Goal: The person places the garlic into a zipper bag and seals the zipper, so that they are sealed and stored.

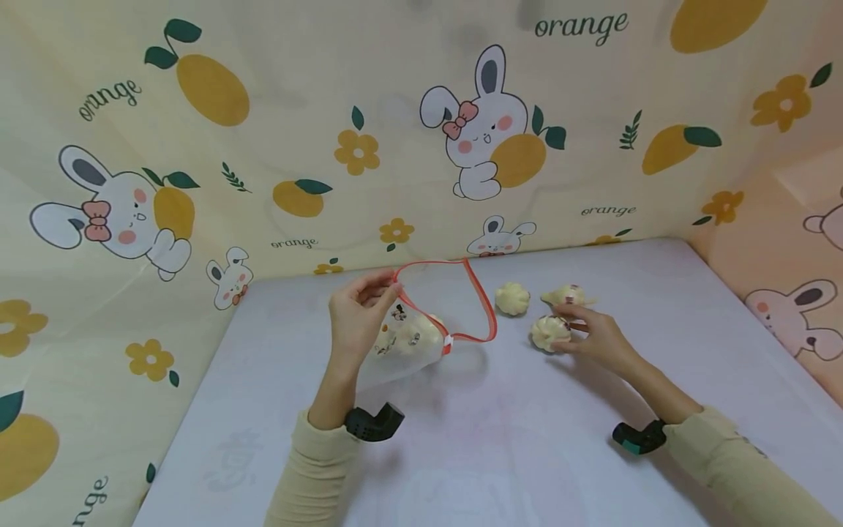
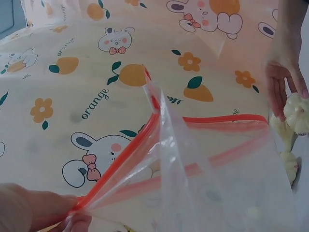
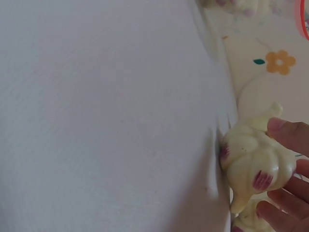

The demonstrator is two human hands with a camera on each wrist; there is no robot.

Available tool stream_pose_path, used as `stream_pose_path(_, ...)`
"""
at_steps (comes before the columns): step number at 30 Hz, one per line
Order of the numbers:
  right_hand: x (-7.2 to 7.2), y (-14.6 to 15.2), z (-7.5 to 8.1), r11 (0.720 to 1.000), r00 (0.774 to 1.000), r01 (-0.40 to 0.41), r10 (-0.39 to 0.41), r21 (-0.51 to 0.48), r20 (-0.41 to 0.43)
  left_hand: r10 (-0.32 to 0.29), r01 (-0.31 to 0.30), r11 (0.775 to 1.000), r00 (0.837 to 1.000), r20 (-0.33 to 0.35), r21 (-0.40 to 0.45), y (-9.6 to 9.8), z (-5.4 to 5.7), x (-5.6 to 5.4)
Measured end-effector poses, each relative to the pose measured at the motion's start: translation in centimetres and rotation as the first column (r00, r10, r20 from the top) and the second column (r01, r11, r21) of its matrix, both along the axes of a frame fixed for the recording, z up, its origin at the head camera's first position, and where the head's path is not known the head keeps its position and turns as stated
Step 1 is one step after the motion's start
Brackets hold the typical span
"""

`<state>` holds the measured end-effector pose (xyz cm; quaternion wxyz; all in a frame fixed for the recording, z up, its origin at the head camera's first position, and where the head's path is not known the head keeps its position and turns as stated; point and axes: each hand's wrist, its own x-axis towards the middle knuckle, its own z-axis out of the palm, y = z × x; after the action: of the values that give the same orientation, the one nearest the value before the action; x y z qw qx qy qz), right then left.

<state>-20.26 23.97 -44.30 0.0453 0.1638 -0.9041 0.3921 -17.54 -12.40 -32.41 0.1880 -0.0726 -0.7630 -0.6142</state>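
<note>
My left hand [image 1: 358, 315] pinches the red zip edge of a clear plastic zip bag [image 1: 405, 369] between thumb and fingers. The bag's mouth gapes, and pale bulbs with a small cartoon print over them show through its side. At the right, my right hand [image 1: 602, 340] grips a cream garlic bulb [image 1: 549, 334] with purple patches, low at the table; in the right wrist view the thumb lies on top of this garlic bulb [image 3: 256, 157]. Just behind it lies another garlic bulb [image 1: 570, 294], and a third garlic bulb [image 1: 512, 298] sits between it and the bag.
The white-covered table [image 1: 500, 454] meets a wall cloth [image 1: 369, 73] printed with rabbits and oranges at its back edge. A similar cloth hangs on the right side. Each wrist carries a black camera [image 1: 375, 422].
</note>
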Motion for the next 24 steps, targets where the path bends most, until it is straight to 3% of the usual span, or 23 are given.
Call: stream_pose_path(24,-0.5,-0.3,-1.1,0.998,0.998,-0.016,0.012,0.067,0.056,-0.008,0.008,1.0,1.0,0.009,0.015,0.1,0.0,0.1)
